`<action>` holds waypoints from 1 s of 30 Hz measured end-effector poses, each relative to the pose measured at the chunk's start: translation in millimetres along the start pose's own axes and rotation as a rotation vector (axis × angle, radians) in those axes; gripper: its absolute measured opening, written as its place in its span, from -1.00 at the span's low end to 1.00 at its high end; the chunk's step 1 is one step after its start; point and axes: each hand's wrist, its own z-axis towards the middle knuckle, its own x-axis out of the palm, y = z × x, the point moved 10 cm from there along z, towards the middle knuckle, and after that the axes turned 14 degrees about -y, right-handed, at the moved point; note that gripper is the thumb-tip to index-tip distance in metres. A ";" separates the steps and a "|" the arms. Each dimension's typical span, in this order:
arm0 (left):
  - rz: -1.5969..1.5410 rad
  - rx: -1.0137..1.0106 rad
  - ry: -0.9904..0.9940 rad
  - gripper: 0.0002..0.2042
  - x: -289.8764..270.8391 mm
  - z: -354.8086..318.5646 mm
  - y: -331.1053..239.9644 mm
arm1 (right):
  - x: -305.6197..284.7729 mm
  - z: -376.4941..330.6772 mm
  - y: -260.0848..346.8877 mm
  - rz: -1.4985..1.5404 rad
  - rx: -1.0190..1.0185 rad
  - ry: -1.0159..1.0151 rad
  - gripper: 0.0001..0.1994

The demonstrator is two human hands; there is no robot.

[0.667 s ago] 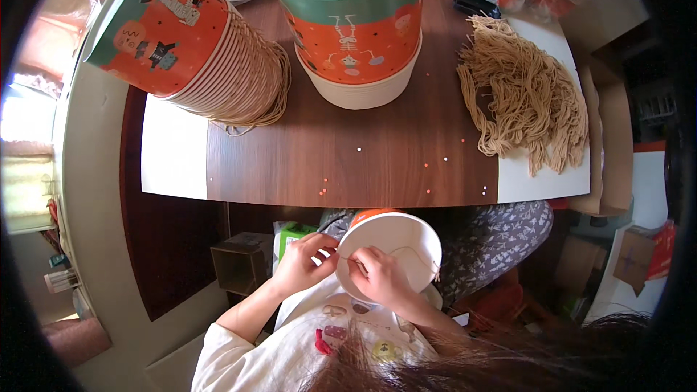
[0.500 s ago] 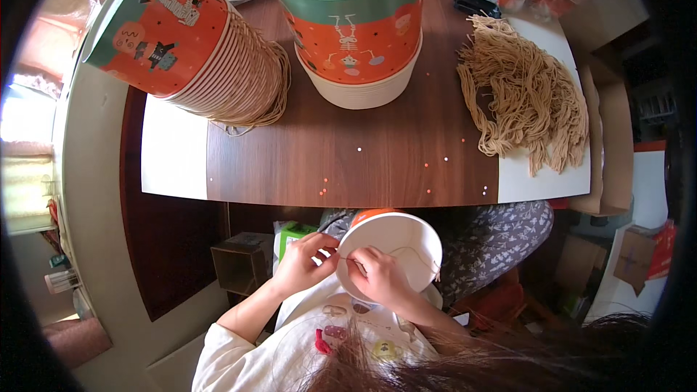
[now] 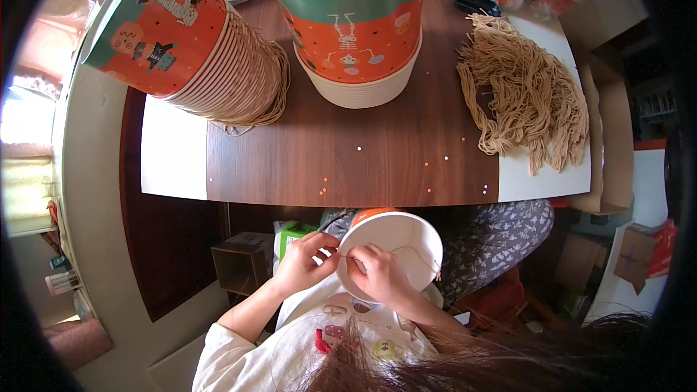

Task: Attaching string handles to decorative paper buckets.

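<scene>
1. Fingers [image 3: 347,260] of both hands are pinching at the left rim of a white paper bucket [image 3: 403,247], fingertips drawn together around what looks like a thin string; the string itself is too fine to make out clearly there.
2. Left hand [image 3: 305,265] is gripping the outside of the rim, thumb and forefinger pressed toward each other.
3. Right hand [image 3: 381,276] is reaching over the rim from the near side, its fingertips closing against those of the left hand.
4. Bucket position: it is being held in the lap, near the person, just below the near edge of the wooden table [image 3: 348,160], open mouth facing up, orange outer wall showing at its far edge.
5. A thin cord [image 3: 421,254] is lying curved inside the bucket toward its right wall.
6. On the far left of the table, a tilted stack of orange printed buckets [image 3: 181,36] is lying on its side with looped cords at its rims.
7. At far centre, an upturned stack of buckets [image 3: 352,25] is standing.
8. At far right, a bundle of tan cords [image 3: 523,94] is lying partly on a white sheet [image 3: 541,174].
</scene>
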 end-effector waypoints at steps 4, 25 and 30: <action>0.003 0.003 -0.001 -0.84 -0.1 -0.2 0.1 | 1.0 0.2 0.1 -0.019 -0.003 0.013 -0.92; 0.096 0.092 0.001 -0.87 -0.9 -4.7 -7.0 | 4.9 4.8 4.9 -0.030 -0.031 0.015 -0.92; 0.067 0.073 -0.005 -0.90 -5.2 -3.5 0.6 | -0.6 5.0 8.6 -0.008 -0.048 0.022 -0.91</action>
